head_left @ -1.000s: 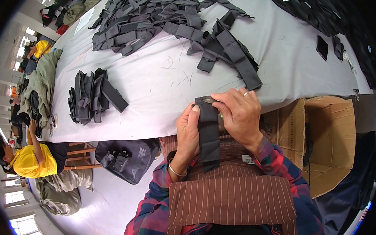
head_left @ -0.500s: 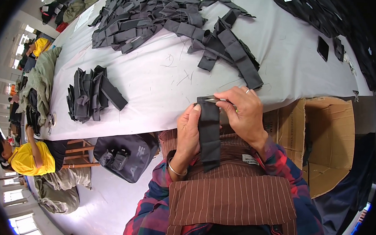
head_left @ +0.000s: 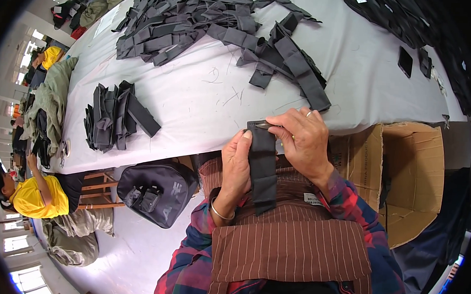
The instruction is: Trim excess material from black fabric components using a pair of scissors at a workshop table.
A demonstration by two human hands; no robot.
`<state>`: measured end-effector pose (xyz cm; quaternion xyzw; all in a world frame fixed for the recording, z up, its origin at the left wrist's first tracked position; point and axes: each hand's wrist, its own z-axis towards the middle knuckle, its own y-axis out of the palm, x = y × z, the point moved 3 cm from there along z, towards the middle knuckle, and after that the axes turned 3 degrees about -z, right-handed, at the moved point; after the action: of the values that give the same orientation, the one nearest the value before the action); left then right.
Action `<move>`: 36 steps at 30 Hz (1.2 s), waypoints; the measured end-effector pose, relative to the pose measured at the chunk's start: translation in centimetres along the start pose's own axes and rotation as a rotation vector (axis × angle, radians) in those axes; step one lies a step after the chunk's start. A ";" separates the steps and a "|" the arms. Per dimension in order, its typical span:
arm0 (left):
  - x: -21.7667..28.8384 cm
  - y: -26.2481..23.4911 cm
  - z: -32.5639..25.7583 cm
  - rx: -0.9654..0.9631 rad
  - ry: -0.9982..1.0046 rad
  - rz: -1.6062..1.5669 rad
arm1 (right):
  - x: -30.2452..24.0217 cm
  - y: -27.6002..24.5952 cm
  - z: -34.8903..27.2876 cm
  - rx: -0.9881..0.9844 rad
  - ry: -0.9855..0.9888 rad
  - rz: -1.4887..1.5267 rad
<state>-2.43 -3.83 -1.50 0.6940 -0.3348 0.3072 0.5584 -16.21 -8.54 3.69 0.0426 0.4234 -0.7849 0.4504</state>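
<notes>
A dark grey folded fabric strip [head_left: 262, 170] hangs upright in front of me, its lower end over my brown striped apron. My left hand [head_left: 237, 160] pinches its left edge near the top between thumb and fingers. Closed around a small pointed metal tool [head_left: 264, 125], my right hand [head_left: 301, 140] rests at the strip's top edge. The tool's bright tip lies against the fabric just below that edge. Most of the tool is hidden in my fingers, so its exact kind cannot be made out.
On the white-covered table [head_left: 194, 112] lie a big heap of dark strips [head_left: 183, 25] and a smaller bundle [head_left: 116, 115] at left. A phone [head_left: 405, 61] lies far right. An open cardboard box [head_left: 411, 179] stands at my right, a dark bag [head_left: 160, 191] at lower left. A co-worker in yellow [head_left: 41, 197] sits left.
My right hand has shifted very slightly left along the strip's top edge with the tool. The left hand and the strip have stayed in place. The co-worker's arm at left has moved slightly.
</notes>
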 end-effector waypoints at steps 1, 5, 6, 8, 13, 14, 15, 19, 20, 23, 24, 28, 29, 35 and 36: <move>0.1 0.1 0.0 -0.001 -0.001 0.000 | 0.0 0.0 0.0 -0.012 0.004 0.010; 0.4 0.4 -0.2 -0.015 -0.003 -0.038 | 0.4 0.0 0.0 -0.026 0.042 0.104; 0.4 0.4 -0.2 -0.025 -0.013 -0.067 | 0.5 -0.1 0.0 -0.035 0.050 0.112; 0.4 0.6 -0.2 -0.021 -0.010 -0.057 | 0.5 0.0 0.0 -0.046 0.058 0.121; 0.4 0.5 -0.2 -0.032 0.013 -0.064 | 0.0 -0.3 0.2 -0.061 0.024 0.031; 0.5 0.6 -0.2 -0.028 0.014 -0.058 | 0.0 -0.3 0.2 -0.061 0.024 0.031; 0.5 0.6 -0.2 -0.024 0.016 -0.051 | 0.1 -0.2 0.2 -0.061 0.018 0.029; 0.2 0.4 -0.1 -0.029 0.002 -0.068 | 0.7 0.2 -0.2 -0.079 0.100 0.144; 0.3 0.4 -0.1 -0.028 -0.015 -0.053 | 0.8 0.3 -0.4 -0.079 0.101 0.144; 0.8 0.8 0.0 -0.015 -0.022 -0.088 | 1.4 0.7 -1.1 -0.077 0.471 0.637; 1.0 0.9 0.1 -0.004 -0.010 -0.137 | 0.8 0.3 -0.6 -0.137 0.385 0.602; 0.5 -0.7 0.9 0.002 0.019 -0.084 | 0.1 0.5 -0.8 -0.288 0.146 0.320; 0.4 -1.1 0.8 0.002 0.018 -0.083 | 0.1 0.8 -1.1 -0.285 0.079 0.191; -0.2 -1.1 0.7 -0.094 -0.148 -0.276 | 2.4 2.2 -0.1 -0.199 0.484 0.571; 0.0 -1.1 0.7 -0.130 -0.152 -0.289 | 2.4 2.4 0.0 -0.192 0.507 0.621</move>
<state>-1.56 -4.32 -2.26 0.7185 -0.2919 0.1481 0.6137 -15.83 -10.72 1.12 0.3179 0.5594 -0.5333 0.5492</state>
